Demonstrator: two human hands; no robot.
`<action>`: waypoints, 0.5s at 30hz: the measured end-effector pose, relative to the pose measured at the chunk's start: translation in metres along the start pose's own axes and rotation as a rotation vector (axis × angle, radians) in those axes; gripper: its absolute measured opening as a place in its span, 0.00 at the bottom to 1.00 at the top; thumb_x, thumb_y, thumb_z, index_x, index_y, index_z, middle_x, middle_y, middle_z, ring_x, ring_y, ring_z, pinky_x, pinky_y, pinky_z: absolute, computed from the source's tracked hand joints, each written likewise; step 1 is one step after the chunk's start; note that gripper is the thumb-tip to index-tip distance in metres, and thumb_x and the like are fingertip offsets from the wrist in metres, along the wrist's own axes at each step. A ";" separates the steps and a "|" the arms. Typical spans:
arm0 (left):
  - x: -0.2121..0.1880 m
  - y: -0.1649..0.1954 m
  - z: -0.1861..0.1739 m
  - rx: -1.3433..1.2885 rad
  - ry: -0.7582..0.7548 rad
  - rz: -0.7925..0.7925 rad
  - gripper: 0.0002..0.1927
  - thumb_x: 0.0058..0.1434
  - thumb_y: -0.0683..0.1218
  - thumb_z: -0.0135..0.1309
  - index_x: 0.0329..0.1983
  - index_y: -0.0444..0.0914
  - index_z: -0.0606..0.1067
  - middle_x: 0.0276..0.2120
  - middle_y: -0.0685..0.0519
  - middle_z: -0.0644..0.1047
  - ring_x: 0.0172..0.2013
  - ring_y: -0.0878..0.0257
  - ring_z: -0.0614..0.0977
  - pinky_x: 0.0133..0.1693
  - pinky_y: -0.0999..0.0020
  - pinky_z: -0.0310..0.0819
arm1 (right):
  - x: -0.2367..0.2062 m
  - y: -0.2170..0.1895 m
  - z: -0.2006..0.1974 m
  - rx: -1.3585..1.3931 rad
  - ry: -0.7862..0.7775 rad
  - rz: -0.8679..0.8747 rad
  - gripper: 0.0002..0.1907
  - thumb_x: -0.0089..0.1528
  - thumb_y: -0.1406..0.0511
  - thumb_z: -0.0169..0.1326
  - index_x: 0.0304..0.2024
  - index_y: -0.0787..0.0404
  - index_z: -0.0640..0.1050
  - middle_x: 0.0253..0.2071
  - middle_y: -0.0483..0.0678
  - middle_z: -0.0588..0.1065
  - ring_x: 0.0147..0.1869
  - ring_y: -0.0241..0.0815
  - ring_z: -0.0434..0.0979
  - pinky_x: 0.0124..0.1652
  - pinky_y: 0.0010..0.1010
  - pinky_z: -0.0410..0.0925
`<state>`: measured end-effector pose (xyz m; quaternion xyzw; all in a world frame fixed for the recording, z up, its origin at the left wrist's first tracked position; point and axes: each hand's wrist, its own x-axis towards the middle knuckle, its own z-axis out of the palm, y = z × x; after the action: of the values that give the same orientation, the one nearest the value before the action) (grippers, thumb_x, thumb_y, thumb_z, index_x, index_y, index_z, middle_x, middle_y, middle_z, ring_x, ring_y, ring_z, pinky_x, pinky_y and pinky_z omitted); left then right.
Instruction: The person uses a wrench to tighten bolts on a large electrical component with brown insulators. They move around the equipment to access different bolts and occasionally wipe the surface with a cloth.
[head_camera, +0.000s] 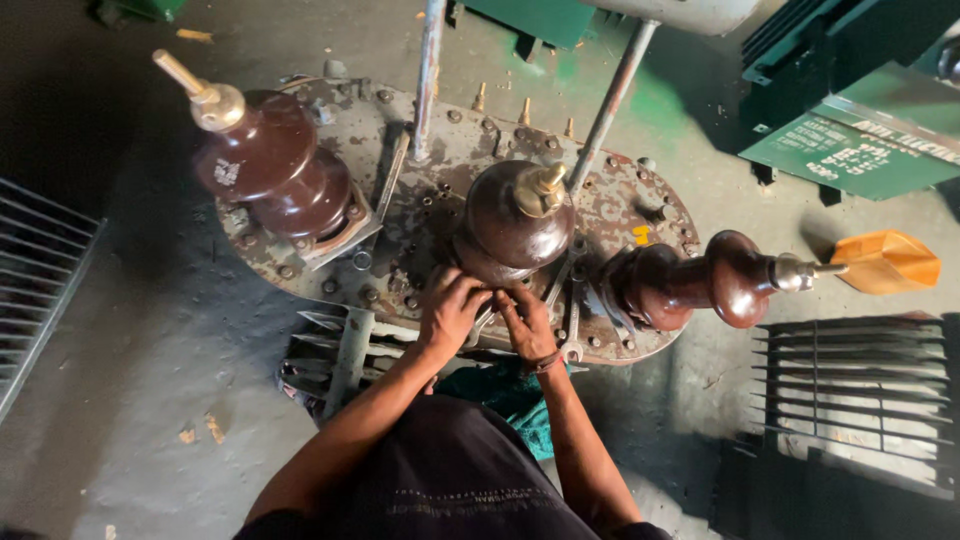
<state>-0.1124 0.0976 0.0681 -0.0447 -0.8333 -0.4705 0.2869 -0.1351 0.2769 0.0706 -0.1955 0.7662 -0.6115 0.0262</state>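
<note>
Both hands work at the foot of the centre glossy brown porcelain insulator with a brass cap (517, 220), which stands upright on the rusty round steel cover plate (610, 205). The left hand (450, 310) and right hand (527, 325) lie curled, fingers down, just beside each other at the plate's near edge; what they grip cannot be told. A steel spanner (572, 325) lies touching the right hand. A second insulator (270, 165) stands left; a third (690, 283) overhangs the right edge. Open floor (150, 350) lies left.
</note>
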 end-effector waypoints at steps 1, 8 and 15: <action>0.000 -0.004 0.000 0.012 -0.024 0.058 0.09 0.60 0.42 0.61 0.43 0.38 0.79 0.41 0.47 0.78 0.45 0.48 0.78 0.47 0.55 0.73 | 0.003 0.004 0.001 0.002 -0.030 0.014 0.10 0.72 0.64 0.53 0.49 0.66 0.77 0.33 0.44 0.77 0.37 0.33 0.74 0.36 0.29 0.68; -0.001 -0.029 -0.028 0.018 0.066 -0.083 0.14 0.65 0.43 0.59 0.52 0.35 0.78 0.44 0.44 0.78 0.43 0.46 0.80 0.45 0.54 0.74 | 0.023 0.008 0.011 -0.412 -0.052 0.092 0.13 0.65 0.60 0.65 0.41 0.66 0.82 0.29 0.52 0.80 0.31 0.37 0.79 0.34 0.33 0.70; -0.027 -0.032 -0.044 0.088 0.144 -0.085 0.07 0.63 0.44 0.60 0.42 0.37 0.80 0.39 0.45 0.79 0.41 0.45 0.80 0.44 0.54 0.74 | 0.024 -0.035 0.034 -0.100 0.165 0.053 0.21 0.53 0.67 0.72 0.46 0.68 0.79 0.37 0.50 0.82 0.38 0.36 0.81 0.39 0.29 0.74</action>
<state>-0.0819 0.0496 0.0474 0.0370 -0.8315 -0.4472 0.3275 -0.1382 0.2310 0.0998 -0.1252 0.8003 -0.5855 -0.0304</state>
